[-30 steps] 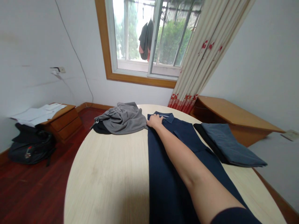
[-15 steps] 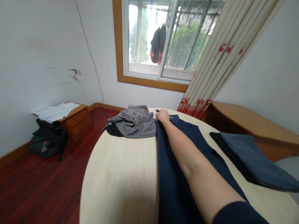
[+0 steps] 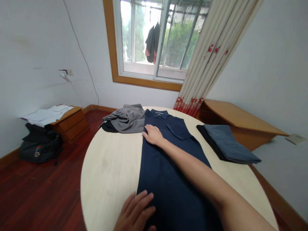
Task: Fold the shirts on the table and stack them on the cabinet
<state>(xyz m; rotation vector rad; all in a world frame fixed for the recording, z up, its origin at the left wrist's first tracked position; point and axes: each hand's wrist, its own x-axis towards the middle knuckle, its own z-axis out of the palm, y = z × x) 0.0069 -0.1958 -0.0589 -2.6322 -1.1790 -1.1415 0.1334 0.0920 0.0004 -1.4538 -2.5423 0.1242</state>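
A dark navy collared shirt (image 3: 166,179) lies spread lengthwise on the round pale table (image 3: 108,170), its collar at the far end and its left side in a straight edge. My right hand (image 3: 153,134) rests flat on the shirt's left edge below the collar, fingers stretched out. Nearer to me, my left hand (image 3: 136,211) is at the same edge low in the view, fingers spread over the cloth; its wrist is out of view. A crumpled grey garment (image 3: 130,118) with a black part beneath touches the shirt's far left side.
Folded dark grey and black clothes (image 3: 226,142) lie on the table's right side. Beyond them stands a wooden desk (image 3: 235,115). A small drawer cabinet (image 3: 72,123) with papers and a black bag (image 3: 39,144) are at the left. Window and curtain (image 3: 204,57) are behind.
My right hand has let go near the collar and moved down along the left edge, now flat. My left hand has come into view at the bottom. The view has shifted right.
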